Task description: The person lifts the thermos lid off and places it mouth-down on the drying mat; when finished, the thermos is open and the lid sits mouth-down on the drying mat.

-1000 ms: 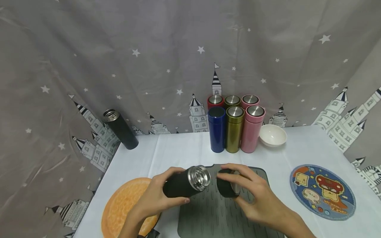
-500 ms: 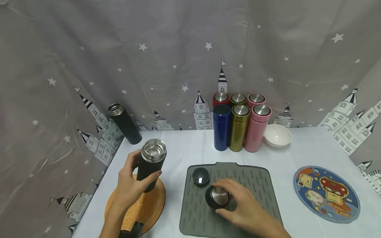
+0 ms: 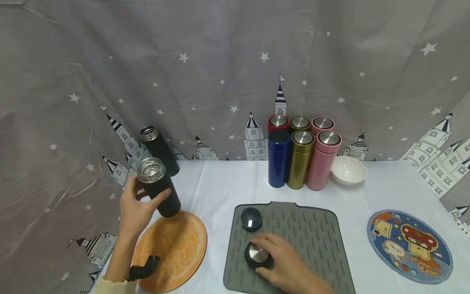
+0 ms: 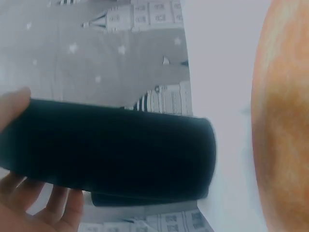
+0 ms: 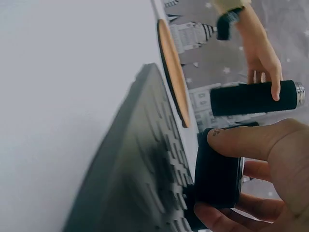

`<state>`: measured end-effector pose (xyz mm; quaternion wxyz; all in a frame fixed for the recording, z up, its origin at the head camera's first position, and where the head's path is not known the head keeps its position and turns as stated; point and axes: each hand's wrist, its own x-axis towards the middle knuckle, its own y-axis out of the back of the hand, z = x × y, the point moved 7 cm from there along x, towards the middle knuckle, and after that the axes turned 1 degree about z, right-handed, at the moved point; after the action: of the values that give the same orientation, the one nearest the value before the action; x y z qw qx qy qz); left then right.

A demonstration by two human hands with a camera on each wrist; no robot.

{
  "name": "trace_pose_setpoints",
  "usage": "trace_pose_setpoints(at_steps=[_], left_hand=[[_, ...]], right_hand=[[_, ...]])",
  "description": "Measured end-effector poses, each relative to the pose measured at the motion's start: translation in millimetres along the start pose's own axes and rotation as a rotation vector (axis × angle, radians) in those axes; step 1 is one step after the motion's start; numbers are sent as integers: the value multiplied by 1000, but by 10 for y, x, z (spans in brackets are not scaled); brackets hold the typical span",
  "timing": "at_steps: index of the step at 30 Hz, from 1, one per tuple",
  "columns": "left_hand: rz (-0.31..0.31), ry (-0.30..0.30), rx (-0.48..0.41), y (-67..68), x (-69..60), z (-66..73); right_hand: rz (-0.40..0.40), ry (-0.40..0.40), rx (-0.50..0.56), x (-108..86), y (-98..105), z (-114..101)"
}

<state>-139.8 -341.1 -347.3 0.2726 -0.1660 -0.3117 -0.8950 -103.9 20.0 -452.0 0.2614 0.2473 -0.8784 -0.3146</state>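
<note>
My left hand (image 3: pixel 137 210) grips a black bottle (image 3: pixel 166 196) with an uncovered steel mouth, held tilted above the far edge of the orange round mat (image 3: pixel 183 245). In the left wrist view, the bottle's dark body (image 4: pixel 120 150) lies across the fingers. My right hand (image 3: pixel 284 263) pinches a black lid with a steel top (image 3: pixel 258 254) at the left part of the grey ridged mat (image 3: pixel 308 245); the right wrist view shows thumb and fingers round the lid (image 5: pixel 217 174). Another black lid (image 3: pixel 251 219) rests on the mat just beyond it.
A second open black bottle (image 3: pixel 165 155) stands at the back left. Blue (image 3: pixel 278 163), gold (image 3: pixel 300 163) and pink (image 3: pixel 322 167) bottles stand at the back, others behind them. Beside them is a white bowl (image 3: pixel 349 170). A blue cartoon mat (image 3: pixel 409 247) lies at the right.
The hands have moved apart. My left hand has carried the bottle left and away from me; my right hand has brought the lid down to the grey mat and slightly left.
</note>
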Motion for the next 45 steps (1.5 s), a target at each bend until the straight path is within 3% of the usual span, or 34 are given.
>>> trace_pose_setpoints(at_steps=[6, 12, 16, 23, 30, 39, 45], left_hand=[[67, 102, 16, 75, 283, -325], [52, 268, -33, -53, 548, -623], [66, 332, -53, -104, 658, -796], [104, 325, -13, -91, 772, -1034], [127, 375, -14, -51, 846, -1219], [74, 323, 57, -46, 874, -1220], [83, 276, 65, -53, 871, -1228]], right_hand=[[-21, 16, -81, -6, -130, 40], [-19, -25, -100, 29, -149, 88], [-37, -23, -134, 84, -181, 81], [-71, -33, -139, 152, -269, 79], [-47, -10, -143, 165, -305, 76], [-18, 6, -139, 176, -292, 82], [-45, -5, -131, 178, -293, 81]])
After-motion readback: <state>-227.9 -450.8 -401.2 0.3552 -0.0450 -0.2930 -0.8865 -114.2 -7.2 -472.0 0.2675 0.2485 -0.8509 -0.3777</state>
